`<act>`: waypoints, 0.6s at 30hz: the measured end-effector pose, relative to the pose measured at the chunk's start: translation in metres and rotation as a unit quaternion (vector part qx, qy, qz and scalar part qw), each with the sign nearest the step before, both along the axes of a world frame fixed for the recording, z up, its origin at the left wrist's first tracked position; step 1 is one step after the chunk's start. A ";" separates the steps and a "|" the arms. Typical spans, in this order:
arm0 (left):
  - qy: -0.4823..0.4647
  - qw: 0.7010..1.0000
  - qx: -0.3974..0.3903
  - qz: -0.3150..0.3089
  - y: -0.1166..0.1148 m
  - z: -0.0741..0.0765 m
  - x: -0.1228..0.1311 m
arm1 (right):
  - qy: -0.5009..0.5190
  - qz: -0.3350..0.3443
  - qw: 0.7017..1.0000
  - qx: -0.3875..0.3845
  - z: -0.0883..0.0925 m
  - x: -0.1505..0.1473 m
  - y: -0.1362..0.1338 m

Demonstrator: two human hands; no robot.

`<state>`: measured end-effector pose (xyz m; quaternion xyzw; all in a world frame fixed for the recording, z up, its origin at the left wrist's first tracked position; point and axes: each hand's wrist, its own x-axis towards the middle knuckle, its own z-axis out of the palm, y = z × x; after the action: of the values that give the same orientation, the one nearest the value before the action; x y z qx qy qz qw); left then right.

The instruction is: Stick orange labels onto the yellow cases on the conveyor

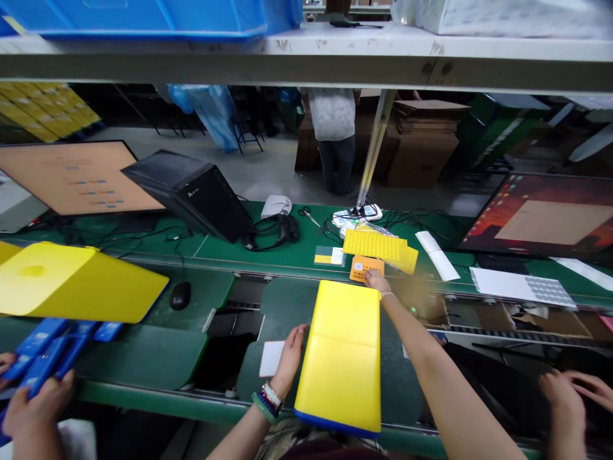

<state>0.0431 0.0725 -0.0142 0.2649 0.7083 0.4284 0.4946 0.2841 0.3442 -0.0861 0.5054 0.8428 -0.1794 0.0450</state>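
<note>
"Where's the orange card (pixel 359 269)?"
"Eleven o'clock from the right hand (pixel 377 280), fingertips on it, long axis three-to-nine; pinched or not, cannot tell."
"The left hand (pixel 289 359)?"
"Farther, loosely open, at the yellow box's (pixel 342 358) nine o'clock."

From my end, I have the box (pixel 342 351) at lower centre, the left hand (pixel 291 358) along its left side and the right hand (pixel 377 280) past its far end, on the card (pixel 359 272). Behind the card, on the table (pixel 268 255), lie the sticker sheets (pixel 373 244). Left of those I see the headset (pixel 286 228), beside the computer tower (pixel 205 198). Monitors stand far left (pixel 71 179) and far right; the shelf (pixel 287 48) spans the top of the frame.
</note>
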 end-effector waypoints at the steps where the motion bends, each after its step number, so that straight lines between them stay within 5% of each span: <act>1: 0.006 1.000 0.003 0.000 0.000 0.000 0.000 | 0.008 -0.005 1.000 0.002 0.001 0.001 0.000; 5: 0.033 0.999 0.026 0.001 0.006 0.000 -0.001 | 0.042 -0.056 0.997 0.036 0.015 0.008 0.005; 9: 0.058 0.996 0.073 0.010 0.024 0.013 -0.002 | 0.088 -0.112 0.982 0.124 0.054 0.019 0.011; 13: 0.050 0.989 0.136 0.010 0.040 0.054 0.006 | 0.158 -0.080 0.960 0.215 0.112 0.014 -0.013; 18: -0.039 0.982 0.180 -0.030 0.042 0.120 0.027 | 0.233 0.074 0.941 0.236 0.167 -0.009 -0.099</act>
<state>0.0706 0.1141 0.1055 0.3536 0.5915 0.5439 0.4788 0.2751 0.2456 0.0812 0.3818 0.8829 -0.0844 -0.2600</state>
